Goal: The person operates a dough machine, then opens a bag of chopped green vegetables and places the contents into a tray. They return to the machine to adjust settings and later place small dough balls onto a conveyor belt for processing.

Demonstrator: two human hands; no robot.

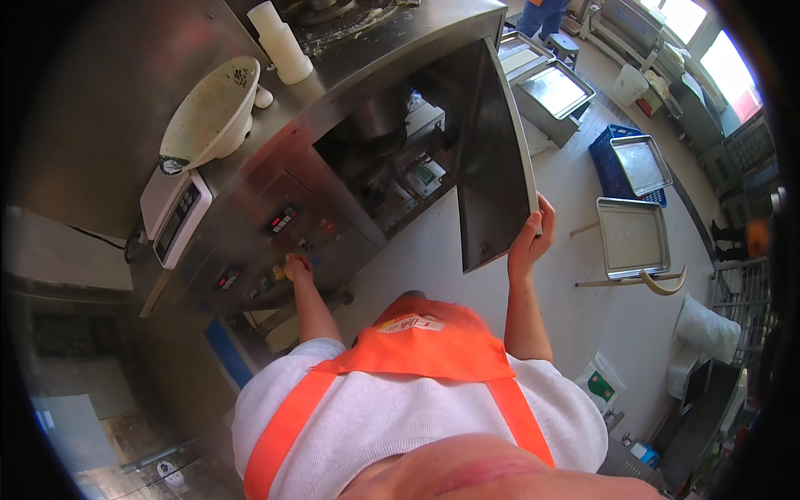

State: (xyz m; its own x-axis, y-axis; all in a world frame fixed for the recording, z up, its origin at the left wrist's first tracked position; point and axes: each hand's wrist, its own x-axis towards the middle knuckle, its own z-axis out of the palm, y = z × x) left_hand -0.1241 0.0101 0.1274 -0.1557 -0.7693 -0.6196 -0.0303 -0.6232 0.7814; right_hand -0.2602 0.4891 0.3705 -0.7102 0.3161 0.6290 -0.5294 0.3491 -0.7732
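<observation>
My right hand (pixel 532 234) grips the free edge of a metal cabinet door (pixel 497 162), which stands swung out from a steel machine cabinet. Behind the door, the dark cabinet interior (pixel 387 156) shows parts and a light-coloured box. My left hand (pixel 299 267) is at the control panel (pixel 250 237), its fingers at a small yellow knob or switch (pixel 279 272); whether they grip it cannot be told. Two small red-lit displays sit on this panel. On the steel top are a large pale bowl (pixel 215 119), a digital scale (pixel 181 215) and a stack of white cups or tubs (pixel 284 50).
Metal trays (pixel 634 237) rest on a wooden-legged stool or chair at the right, and on a blue plastic crate (pixel 603 159). More trays (pixel 553 87) lie on a steel stand behind the door. Another person (pixel 542 17) stands at the top; a white sack (pixel 706 328) lies at the right.
</observation>
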